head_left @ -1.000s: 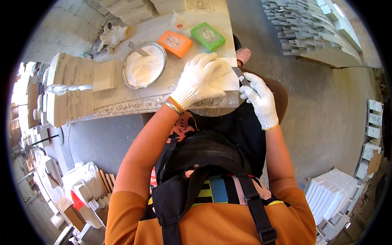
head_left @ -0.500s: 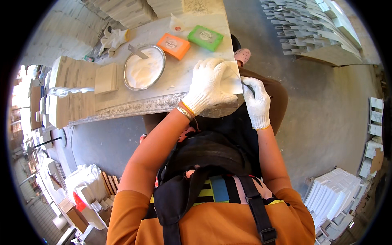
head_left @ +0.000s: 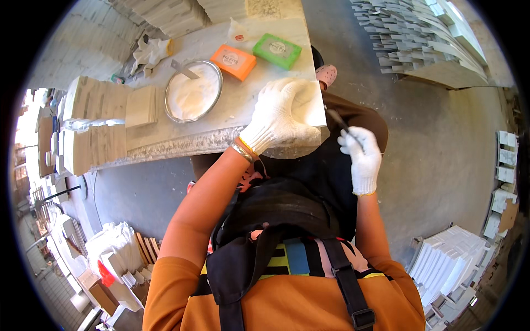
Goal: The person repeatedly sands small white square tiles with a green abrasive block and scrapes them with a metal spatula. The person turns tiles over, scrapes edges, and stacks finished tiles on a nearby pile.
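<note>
My left hand [head_left: 276, 116], in a white knit glove, is closed on a pale stone tile [head_left: 312, 106] and presses it down at the right corner of the table. The tile's right edge sticks out past the thumb. Just right of that corner, my gloved right hand [head_left: 364, 160] grips a thin dark tool [head_left: 338, 119] with a slim blade. Motion blurs the tool's tip, so its exact kind is unclear; it is apart from the tile. To the left of my left hand lies a round metal-rimmed dish [head_left: 167, 99] of white paste [head_left: 193, 96], with a flat metal scraper [head_left: 186, 70] in it.
An orange box [head_left: 233, 62] and a green box [head_left: 277, 51] lie on the table [head_left: 243, 33] beyond the dish. Tile stacks [head_left: 96, 99] stand at the left end, near a spare glove [head_left: 150, 54]. More stacked pieces [head_left: 414, 41] rise on the floor at the far right.
My right hand has drawn away from the tile's edge, toward my body and to the right, with the dark tool. My left hand stays on the tile, nearly still.
</note>
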Available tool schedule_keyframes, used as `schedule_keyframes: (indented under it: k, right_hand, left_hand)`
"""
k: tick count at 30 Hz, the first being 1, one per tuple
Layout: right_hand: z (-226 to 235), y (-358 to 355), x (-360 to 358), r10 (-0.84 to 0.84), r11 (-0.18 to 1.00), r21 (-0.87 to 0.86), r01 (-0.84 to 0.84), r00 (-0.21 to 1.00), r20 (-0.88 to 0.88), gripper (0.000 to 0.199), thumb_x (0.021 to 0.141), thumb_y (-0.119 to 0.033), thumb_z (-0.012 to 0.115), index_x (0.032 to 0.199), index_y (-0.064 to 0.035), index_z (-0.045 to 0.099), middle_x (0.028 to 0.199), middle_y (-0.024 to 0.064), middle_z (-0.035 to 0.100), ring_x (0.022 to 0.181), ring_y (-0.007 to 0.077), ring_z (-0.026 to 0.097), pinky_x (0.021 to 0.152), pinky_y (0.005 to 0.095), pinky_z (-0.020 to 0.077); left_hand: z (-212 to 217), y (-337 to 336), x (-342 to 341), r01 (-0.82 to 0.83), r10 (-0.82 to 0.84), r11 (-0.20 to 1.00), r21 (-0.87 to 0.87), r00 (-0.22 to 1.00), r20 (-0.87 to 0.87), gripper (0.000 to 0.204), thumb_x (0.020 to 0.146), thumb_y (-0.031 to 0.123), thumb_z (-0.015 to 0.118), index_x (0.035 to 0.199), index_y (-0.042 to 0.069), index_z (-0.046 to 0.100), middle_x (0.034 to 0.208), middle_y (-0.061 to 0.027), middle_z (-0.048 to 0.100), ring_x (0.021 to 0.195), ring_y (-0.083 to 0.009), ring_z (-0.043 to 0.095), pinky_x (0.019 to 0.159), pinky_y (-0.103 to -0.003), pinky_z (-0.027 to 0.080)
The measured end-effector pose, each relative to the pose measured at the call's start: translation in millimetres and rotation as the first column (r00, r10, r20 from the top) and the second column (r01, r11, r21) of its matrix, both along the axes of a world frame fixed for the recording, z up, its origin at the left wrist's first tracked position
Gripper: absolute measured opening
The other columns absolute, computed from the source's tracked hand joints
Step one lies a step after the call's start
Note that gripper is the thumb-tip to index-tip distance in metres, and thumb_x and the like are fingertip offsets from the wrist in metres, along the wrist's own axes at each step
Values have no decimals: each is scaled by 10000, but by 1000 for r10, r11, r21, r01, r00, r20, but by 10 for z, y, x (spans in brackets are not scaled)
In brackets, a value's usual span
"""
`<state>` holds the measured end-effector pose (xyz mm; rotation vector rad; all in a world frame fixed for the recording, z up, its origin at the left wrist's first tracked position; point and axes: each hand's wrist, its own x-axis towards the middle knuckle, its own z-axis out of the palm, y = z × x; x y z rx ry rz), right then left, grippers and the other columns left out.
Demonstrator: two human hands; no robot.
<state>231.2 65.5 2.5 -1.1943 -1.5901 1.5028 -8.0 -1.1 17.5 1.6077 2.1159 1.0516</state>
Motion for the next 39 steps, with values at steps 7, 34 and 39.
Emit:
schedule_keyframes:
  k: [7,34,39]
  right_hand:
    - [280,311,-239,25,997,-68,-37,986,-168,339,1009,-169,636,1286,20,586,1013,135,718,792,150,678,715,274,548]
    - [55,306,-216,43,963,-255,-89,982,-182,387,985,-204,664,1324,-18,640,967,82,726,768,120,667,702,260,530]
    - [39,324,-371,80,946,-280,-163,955,-285,346,990,-165,660,1301,-14,657,964,57,719,794,102,651,737,255,523]
  left_hand:
    - [9,-47,-29,113,-107,991,67,990,-86,837,522,412,888,1254,90,641,1351,-143,587,1285,-357,515,1088,-468,405]
    - [46,-17,131,99,-130,988,-118,946,-297,1127,512,450,927,1445,36,450,1433,-196,515,1348,-396,458,1114,-532,361]
    - [-111,-107,89,88,-77,992,94,991,-106,1172,476,404,962,1454,14,449,1428,-211,517,1341,-409,475,1125,-511,392]
